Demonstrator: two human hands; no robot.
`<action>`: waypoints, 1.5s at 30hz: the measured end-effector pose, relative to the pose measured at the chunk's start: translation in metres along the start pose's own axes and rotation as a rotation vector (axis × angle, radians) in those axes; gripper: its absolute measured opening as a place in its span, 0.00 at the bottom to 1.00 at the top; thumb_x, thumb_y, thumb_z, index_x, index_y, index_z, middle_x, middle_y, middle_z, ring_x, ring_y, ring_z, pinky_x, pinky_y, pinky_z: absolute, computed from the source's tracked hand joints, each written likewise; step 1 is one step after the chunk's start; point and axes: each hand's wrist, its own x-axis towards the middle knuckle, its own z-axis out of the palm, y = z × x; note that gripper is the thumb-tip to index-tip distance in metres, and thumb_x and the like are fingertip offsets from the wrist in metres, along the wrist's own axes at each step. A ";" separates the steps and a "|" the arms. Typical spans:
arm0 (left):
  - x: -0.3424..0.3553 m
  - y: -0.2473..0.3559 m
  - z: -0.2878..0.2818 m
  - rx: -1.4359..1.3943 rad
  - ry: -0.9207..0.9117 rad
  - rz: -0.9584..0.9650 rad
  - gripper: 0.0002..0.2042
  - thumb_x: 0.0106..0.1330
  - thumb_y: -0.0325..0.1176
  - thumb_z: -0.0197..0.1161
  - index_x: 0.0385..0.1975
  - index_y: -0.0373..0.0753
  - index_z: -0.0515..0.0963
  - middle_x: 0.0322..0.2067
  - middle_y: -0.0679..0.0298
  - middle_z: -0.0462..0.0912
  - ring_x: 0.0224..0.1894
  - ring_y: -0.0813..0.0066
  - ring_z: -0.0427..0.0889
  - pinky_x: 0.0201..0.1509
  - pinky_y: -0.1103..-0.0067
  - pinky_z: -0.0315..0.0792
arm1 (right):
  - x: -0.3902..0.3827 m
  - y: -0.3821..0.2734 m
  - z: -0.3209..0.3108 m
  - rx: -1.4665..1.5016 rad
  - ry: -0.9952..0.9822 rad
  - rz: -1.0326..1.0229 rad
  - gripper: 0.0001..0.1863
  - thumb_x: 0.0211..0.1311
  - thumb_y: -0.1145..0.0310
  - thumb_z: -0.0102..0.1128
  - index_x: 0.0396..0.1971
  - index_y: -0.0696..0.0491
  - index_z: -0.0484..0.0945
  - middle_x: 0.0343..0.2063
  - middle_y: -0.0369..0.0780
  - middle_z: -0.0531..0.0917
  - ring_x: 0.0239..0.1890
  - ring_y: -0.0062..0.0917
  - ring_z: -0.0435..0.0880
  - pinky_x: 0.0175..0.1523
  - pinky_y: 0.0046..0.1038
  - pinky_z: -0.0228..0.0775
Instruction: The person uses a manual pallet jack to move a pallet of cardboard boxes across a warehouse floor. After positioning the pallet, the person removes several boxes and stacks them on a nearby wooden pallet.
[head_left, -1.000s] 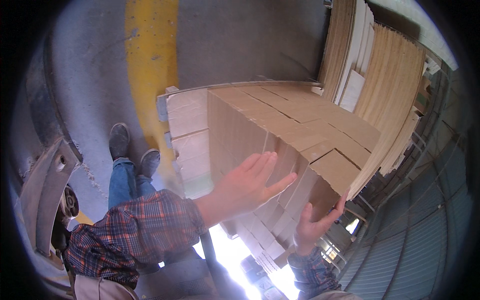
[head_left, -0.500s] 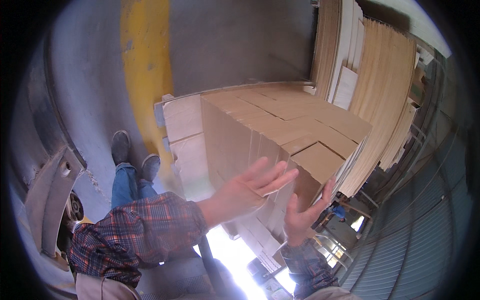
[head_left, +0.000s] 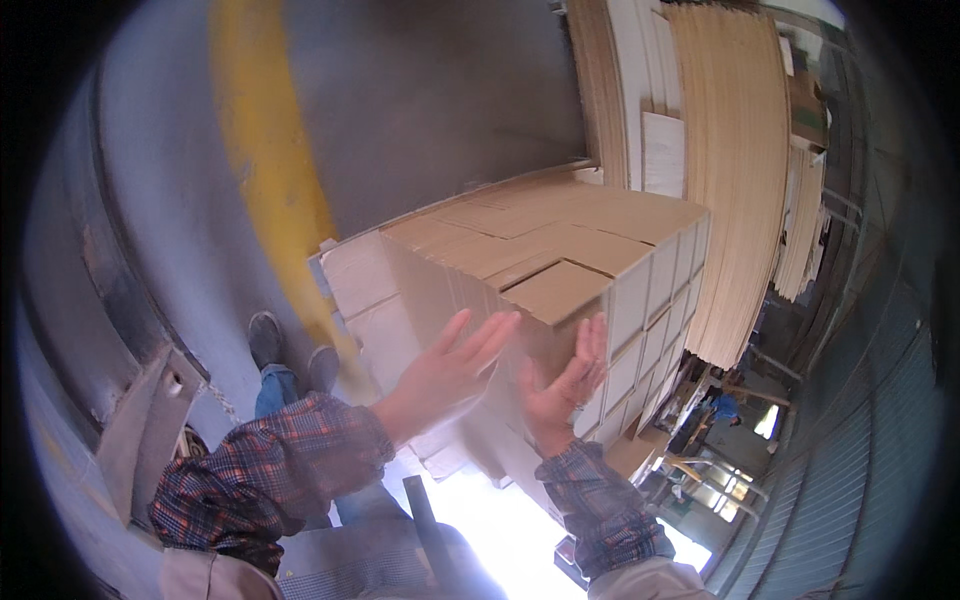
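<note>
A big block of stacked brown cardboard boxes [head_left: 480, 212] stands in front of me, with narrow gaps between the box tops. One box [head_left: 562, 290] sits at the block's near corner. My left hand [head_left: 440, 375] is open beside that corner's left face, fingers stretched out and slightly blurred. Across from it, my right hand [head_left: 562, 392] is open with fingers up at the corner's right side. The palms partly face each other. Neither hand holds anything; whether the fingers touch the cardboard, I cannot tell.
Tall stacks of flat cardboard sheets [head_left: 728, 180] stand behind the boxes. A yellow stripe [head_left: 262, 140] runs along the floor at left, near a metal bracket [head_left: 150, 425]. A ribbed wall [head_left: 850, 470] rises at right. A person in blue [head_left: 722, 407] is far off.
My view has turned, so the box block appears further left and more of its right side shows. Both hands stay raised and open by the near corner.
</note>
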 end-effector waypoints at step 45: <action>-0.322 0.414 -0.048 -0.306 -0.986 -0.072 0.18 0.63 0.46 0.53 0.31 0.36 0.80 0.33 0.48 0.83 0.39 0.47 0.82 0.44 0.59 0.73 | -0.690 -0.072 -0.061 0.716 -0.833 0.219 0.20 0.68 0.54 0.44 0.51 0.49 0.74 0.45 0.49 0.82 0.47 0.45 0.82 0.47 0.43 0.76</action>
